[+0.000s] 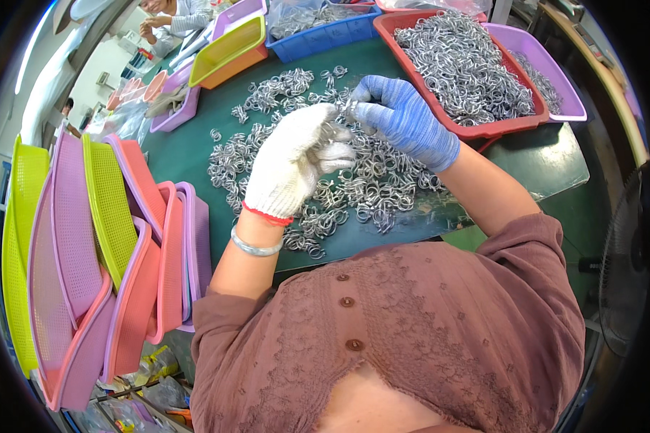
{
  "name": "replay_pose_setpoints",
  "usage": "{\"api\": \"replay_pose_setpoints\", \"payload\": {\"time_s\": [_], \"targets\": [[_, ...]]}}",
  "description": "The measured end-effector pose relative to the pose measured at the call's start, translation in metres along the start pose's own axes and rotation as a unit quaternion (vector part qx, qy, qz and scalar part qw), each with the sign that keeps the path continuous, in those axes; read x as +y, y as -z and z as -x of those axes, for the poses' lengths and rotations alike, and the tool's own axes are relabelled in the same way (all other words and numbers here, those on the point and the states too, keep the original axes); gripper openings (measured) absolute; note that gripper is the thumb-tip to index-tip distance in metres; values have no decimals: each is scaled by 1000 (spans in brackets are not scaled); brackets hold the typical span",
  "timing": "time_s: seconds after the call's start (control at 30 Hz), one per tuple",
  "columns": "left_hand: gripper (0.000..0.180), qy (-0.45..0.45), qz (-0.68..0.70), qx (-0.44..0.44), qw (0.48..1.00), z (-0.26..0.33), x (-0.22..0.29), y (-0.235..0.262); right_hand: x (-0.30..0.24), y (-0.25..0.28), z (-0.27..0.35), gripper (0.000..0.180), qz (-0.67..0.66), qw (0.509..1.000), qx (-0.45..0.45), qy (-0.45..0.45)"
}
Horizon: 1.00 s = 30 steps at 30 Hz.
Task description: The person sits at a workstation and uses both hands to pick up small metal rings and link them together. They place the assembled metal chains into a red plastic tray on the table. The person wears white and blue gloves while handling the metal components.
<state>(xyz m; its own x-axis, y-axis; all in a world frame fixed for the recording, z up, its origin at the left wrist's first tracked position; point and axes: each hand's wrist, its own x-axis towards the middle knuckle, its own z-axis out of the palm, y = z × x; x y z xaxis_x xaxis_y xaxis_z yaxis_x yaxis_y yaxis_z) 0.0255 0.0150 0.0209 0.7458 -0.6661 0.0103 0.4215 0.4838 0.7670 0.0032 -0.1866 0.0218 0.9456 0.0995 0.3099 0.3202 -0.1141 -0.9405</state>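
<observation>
**Two gloved hands work metal clips over a green table**

Head view, looking down: a person in a brownish buttoned blouse sits at a green table [188, 155]. Both forearms rise from the lower part of the picture and meet above a loose heap of small silver metal clips [368, 184] spread across the tabletop.

The left hand [290, 160], in a white knit glove with a red cuff, has its fingers curled and pressed together around a few clips, though how many cannot be told. A silver bangle [255, 247] sits on that wrist. The right hand [401, 119], in a blue knit glove, is bent inward, its fingertips pinching a single clip [351, 108] just beside the left hand's fingertips. The two hands are touching or nearly so.

Beyond the right hand, a red tray [484, 130] is piled with more of the same clips, and a purple tray [556, 86] lies against its far side. To the left, a stack of pink, purple and yellow-green mesh baskets [108, 238] leans beside the table. A blue bin [325, 32] stands at the far edge.

As a judgement, the step in hand is joining or sorting clips one at a time. The next move would call for a fine fingertip grip and close alignment of the two hands.
</observation>
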Motion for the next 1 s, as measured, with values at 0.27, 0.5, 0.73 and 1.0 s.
{"api": "replay_pose_setpoints", "payload": {"time_s": [0.27, 0.5, 0.73, 1.0], "targets": [[26, -9, -43, 8, 999, -16, -18, -4, 9, 9, 8, 15, 45, 998, 30, 30], [30, 14, -59, 7, 998, -24, -20, -18, 13, 15, 12, 10, 135, 980, 84, 120], [30, 26, -62, 0, 998, -31, -24, -22, 22, 22, 14, 10, 180, 959, 118, 186], [32, 31, -90, 3, 995, -36, -29, -34, 21, 44, 22, 9, 218, 942, 141, 214]]}}
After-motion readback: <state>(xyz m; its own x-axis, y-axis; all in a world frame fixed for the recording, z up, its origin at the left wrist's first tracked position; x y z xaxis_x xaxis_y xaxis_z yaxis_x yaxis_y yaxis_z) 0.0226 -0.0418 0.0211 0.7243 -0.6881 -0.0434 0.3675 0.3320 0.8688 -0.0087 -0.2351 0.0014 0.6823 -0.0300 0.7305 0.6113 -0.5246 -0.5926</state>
